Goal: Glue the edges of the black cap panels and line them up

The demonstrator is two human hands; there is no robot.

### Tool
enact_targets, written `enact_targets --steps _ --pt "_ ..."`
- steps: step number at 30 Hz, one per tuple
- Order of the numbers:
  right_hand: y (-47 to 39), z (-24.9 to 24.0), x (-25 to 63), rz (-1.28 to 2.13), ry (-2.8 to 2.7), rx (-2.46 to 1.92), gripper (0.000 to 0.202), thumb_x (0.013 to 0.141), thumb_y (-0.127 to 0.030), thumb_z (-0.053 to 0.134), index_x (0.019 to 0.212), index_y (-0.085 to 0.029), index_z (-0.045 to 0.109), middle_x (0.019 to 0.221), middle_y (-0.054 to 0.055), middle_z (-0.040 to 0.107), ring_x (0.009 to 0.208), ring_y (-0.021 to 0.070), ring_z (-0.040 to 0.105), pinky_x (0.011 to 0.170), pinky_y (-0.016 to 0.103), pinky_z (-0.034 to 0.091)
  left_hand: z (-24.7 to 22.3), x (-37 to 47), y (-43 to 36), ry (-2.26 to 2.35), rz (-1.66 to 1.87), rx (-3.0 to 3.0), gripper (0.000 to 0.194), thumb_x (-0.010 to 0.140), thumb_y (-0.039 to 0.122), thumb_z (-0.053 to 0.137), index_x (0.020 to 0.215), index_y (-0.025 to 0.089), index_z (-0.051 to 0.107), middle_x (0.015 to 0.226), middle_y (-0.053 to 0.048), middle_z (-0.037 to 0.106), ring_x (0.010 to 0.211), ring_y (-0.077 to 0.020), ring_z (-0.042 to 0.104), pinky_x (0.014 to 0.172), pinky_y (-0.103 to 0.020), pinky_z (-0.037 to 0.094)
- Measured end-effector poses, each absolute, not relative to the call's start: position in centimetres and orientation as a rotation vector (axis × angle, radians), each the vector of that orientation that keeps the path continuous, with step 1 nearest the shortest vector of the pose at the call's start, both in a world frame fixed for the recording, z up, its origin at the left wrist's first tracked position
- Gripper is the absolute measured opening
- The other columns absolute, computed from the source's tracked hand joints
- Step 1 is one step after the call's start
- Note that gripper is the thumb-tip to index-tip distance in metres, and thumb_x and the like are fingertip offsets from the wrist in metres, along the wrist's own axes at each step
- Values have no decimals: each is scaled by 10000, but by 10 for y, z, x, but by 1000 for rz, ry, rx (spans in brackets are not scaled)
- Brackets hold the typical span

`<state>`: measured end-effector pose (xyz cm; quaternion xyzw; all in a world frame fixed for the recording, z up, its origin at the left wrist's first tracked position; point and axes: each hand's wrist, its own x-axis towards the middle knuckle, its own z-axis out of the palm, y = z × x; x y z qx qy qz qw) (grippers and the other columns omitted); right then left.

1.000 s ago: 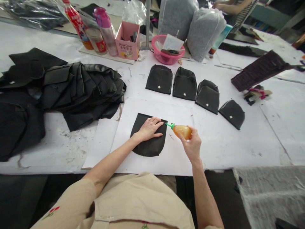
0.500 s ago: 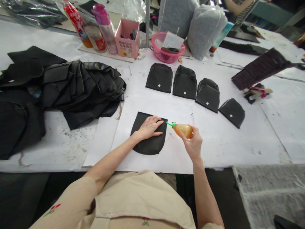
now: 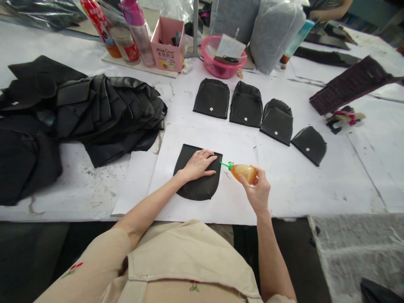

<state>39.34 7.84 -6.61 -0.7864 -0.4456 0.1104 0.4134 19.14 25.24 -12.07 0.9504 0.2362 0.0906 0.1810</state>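
A black leather-like piece, straight along its far edge and rounded towards me, lies on white paper. My left hand rests on it with the fingers stretched out, pressing it flat. In my right hand is a squeeze bottle of amber liquid, tilted on its side. Its thin green nozzle points left, and the tip is at the right edge of the black piece near the far corner. Whether the tip touches the surface I cannot tell.
Several similar black pieces lie in a row beyond. A heap of black pieces covers the left. Behind stand a pink box, a purple-capped bottle and a pink basin. Another person's arm shows at far right.
The view has shifted slightly. Both hands, the squeeze bottle and the black piece keep nearly the same places relative to each other.
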Motion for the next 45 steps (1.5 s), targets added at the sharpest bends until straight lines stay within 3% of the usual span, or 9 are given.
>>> enact_targets --steps 16,33,45 --pt "47 -64 381 360 -1070 -1989 602 807 -613 782 1230 -213 627 1164 101 717 948 262 714 828 426 614 -122 191 252 671 257 2679 551 924 445 708 1389 173 594 1434 -141 595 1355 -302 505 1128 -435 383" --pt "18 -58 365 419 -1012 -1996 587 816 -575 796 1240 -206 627 1168 104 715 917 241 730 775 377 653 -121 190 252 666 235 2680 548 926 419 696 1394 153 593 1440 -160 581 1351 -321 497 1128 -448 385" --pt "-2 -59 356 430 -1005 -2023 557 824 -539 800 1247 -220 627 1190 106 706 982 275 728 811 416 647 -121 192 254 669 240 2652 548 915 400 716 1398 172 593 1433 -156 580 1353 -326 498 1144 -472 386"
